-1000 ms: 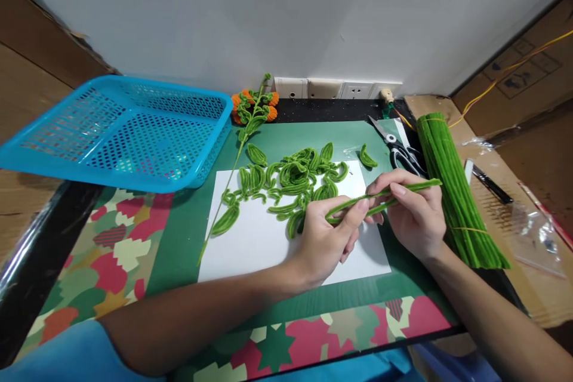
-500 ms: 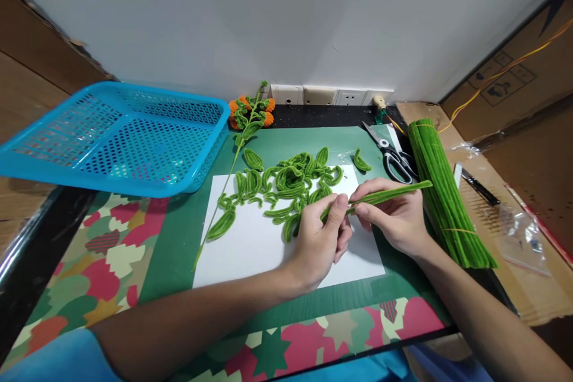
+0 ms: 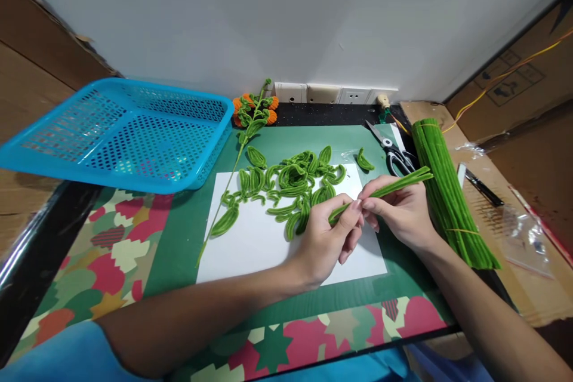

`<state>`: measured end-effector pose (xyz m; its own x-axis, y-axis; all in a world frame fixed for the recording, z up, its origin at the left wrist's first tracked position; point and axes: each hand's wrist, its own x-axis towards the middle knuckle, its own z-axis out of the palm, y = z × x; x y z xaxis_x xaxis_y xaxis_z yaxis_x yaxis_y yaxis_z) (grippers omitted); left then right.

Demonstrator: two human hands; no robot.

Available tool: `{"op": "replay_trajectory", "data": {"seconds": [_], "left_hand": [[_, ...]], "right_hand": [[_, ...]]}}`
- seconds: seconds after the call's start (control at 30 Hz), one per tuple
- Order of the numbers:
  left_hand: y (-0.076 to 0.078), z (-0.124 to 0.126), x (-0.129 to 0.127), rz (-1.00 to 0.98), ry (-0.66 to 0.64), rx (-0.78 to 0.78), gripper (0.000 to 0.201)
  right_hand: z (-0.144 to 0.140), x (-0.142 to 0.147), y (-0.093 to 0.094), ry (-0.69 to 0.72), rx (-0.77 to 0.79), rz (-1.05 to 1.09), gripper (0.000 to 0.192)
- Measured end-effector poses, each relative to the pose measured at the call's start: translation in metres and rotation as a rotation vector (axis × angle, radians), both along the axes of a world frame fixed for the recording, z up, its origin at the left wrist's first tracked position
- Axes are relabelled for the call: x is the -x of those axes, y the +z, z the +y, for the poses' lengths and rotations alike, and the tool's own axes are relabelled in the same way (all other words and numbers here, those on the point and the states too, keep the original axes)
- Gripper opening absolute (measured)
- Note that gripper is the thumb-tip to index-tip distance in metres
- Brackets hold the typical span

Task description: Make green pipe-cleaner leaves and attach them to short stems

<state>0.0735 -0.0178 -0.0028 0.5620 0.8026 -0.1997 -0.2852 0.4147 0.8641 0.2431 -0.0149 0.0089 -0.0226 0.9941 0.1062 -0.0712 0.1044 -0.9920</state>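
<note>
A folded green pipe cleaner (image 3: 385, 189) is held above the right half of a white sheet of paper (image 3: 264, 245), slanting from its low end near the sheet's centre-right up toward 2 o'clock, where its free ends reach the base of the scissors. The left hand (image 3: 324, 239) pinches the low end between thumb and fingertips, closed on it. The right hand (image 3: 400, 212) is closed on the same pipe cleaner just past the left fingertips, toward 2 o'clock, so that the two hands nearly touch.

At 10 to 11 o'clock from the hands, a heap of bent green pipe-cleaner leaves (image 3: 293, 182) lies across the top edge of the paper. One separate leaf (image 3: 364, 161) lies at 12 o'clock from the hands, on the green mat (image 3: 286, 140). A long stem with orange flowers (image 3: 253, 113) runs from the 11 o'clock corner of the mat down past the paper's left edge.

Scissors (image 3: 394, 152) lie at 1 o'clock from the hands, closed. A bundle of straight green pipe cleaners (image 3: 447, 191) lies at 3 o'clock, just beside the right hand. A black pen (image 3: 481, 186) lies beyond the bundle, on cardboard. A blue perforated basket (image 3: 120, 131) stands at 9 to 10 o'clock, well apart from the hands, overhanging the patterned tabletop (image 3: 111, 250).
</note>
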Motion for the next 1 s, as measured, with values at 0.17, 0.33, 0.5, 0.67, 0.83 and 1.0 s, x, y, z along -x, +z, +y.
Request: {"op": "replay_trajectory", "data": {"seconds": [0.17,0.33,0.5,0.67,0.83,1.0], "left_hand": [[0.002,0.000,-0.001,0.005,0.016,-0.017,0.040],[0.002,0.000,0.000,0.003,0.044,-0.040,0.039],[0.001,0.000,0.003,-0.021,0.027,-0.048,0.039],[0.000,0.000,0.004,-0.070,-0.012,-0.029,0.041],[-0.002,0.001,0.004,-0.114,-0.028,-0.014,0.041],[0.000,0.001,0.005,-0.064,-0.020,-0.049,0.041]], "right_hand": [[0.003,-0.004,-0.011,0.039,0.031,0.023,0.027],[0.007,-0.013,-0.028,0.078,0.063,0.115,0.029],[0.007,-0.018,-0.024,0.139,0.137,0.123,0.038],[0.007,-0.018,-0.020,0.225,0.099,0.157,0.031],[0.009,-0.019,-0.024,0.287,0.052,0.178,0.022],[0.011,-0.022,-0.027,0.258,0.046,0.128,0.019]]}}
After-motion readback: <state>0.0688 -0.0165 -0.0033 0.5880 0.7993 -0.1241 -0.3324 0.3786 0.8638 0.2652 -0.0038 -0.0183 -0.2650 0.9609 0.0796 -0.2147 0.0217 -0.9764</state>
